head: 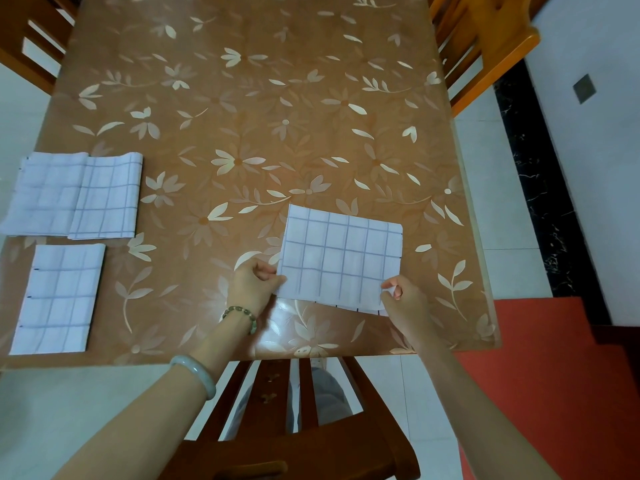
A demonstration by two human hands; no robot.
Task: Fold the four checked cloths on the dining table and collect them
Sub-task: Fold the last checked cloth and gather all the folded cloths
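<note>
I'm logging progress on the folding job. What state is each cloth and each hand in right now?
Held cloth: folded into a rectangle, near corners held.
Left hand: pinches the held cloth's near left corner.
Right hand: pinches its near right corner.
Lower-left cloth: folded, lying flat, untouched.
Pale cloth: folded, flat, upper left.
Grid cloth: folded, apparently overlapping the pale cloth's right edge.

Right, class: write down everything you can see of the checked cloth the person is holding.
The checked cloth is white fabric with thin grey-blue grid lines, folded into a flat rectangle; a lower layer shows along its near edge. It lies slightly skewed on the near right part of the floral table. The left hand pinches its near left corner, the right hand its near right corner.
</note>
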